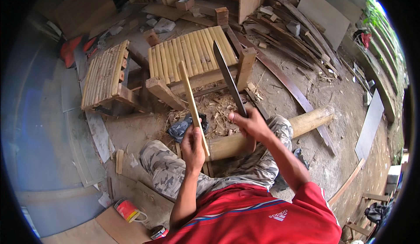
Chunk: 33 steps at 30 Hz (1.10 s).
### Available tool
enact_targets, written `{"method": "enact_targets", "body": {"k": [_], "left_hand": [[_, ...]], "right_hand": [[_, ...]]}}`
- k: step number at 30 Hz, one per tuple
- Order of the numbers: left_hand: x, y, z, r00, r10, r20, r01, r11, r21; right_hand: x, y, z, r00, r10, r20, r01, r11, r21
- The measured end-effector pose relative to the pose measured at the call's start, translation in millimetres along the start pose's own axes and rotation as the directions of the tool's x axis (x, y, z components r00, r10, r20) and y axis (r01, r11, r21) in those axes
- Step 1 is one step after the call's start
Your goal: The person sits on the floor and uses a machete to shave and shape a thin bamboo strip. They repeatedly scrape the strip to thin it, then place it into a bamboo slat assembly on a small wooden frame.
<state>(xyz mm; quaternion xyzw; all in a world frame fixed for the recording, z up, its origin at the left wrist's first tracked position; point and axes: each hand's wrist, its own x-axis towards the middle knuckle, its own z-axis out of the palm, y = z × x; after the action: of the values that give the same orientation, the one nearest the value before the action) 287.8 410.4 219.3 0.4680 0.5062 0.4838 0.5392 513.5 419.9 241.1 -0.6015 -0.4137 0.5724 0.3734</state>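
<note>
My left hand is closed around the lower part of a narrow split bamboo strip, which points up and away from me. My right hand grips a machete by its handle. The long dark blade tilts up to the left, its tip a little right of the strip's upper end. Blade and strip are apart. Under my hands a thick bamboo pole lies across between my legs and out to the right. Pale shavings cover the floor beyond it.
A bamboo-slatted bench with wooden posts stands ahead, a second slatted piece at its left. A dark plastic bag lies near my left hand. Scrap boards are heaped at the far right. A red can sits lower left.
</note>
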Motion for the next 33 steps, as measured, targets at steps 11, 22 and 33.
{"method": "enact_targets", "body": {"k": [11,22,33], "left_hand": [[4,-2,15,0.971,0.241,-0.008,-0.241,0.968,-0.073],[8,3,1,0.960,0.273,0.066,-0.241,0.921,-0.307],[7,13,-47,0.970,0.239,0.032,-0.220,0.929,-0.298]], "right_hand": [[-32,20,68,0.963,0.013,0.268,-0.146,0.863,0.484],[-32,3,62,0.964,0.054,0.261,-0.193,0.817,0.544],[-15,-2,45,1.000,-0.004,0.025,-0.010,0.846,0.533]]}}
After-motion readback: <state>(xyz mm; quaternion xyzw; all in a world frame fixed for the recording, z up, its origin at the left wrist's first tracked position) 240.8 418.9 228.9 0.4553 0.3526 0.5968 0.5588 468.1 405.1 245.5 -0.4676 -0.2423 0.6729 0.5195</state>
